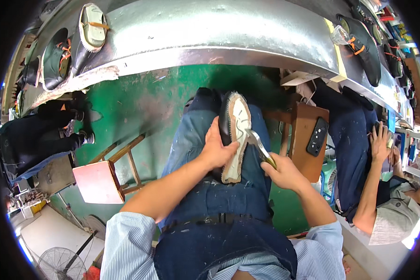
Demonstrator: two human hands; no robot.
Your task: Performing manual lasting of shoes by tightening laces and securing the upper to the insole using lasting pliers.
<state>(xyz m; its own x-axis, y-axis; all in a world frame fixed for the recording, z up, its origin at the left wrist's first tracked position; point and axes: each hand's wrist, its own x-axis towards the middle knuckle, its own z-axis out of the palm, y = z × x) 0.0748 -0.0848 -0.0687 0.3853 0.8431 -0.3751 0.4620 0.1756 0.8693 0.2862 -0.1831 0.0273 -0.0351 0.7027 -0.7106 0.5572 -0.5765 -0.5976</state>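
On my lap lies a black shoe, turned bottom up, with a pale insole and a tan stitched edge showing. Marks are drawn across that pale underside. My left hand grips the shoe from its left side, thumb over the bottom and fingers partly hidden behind it. In my right hand is a metal hand tool that looks like lasting pliers, with a yellowish handle. Its head is at the shoe's right edge; whether it bites on the edge I cannot tell.
A metal-topped bench runs across the far side, with shoes at its left and more shoes at its right. A pink-topped stool stands left. A phone lies on a brown stool; a co-worker's arm is beyond.
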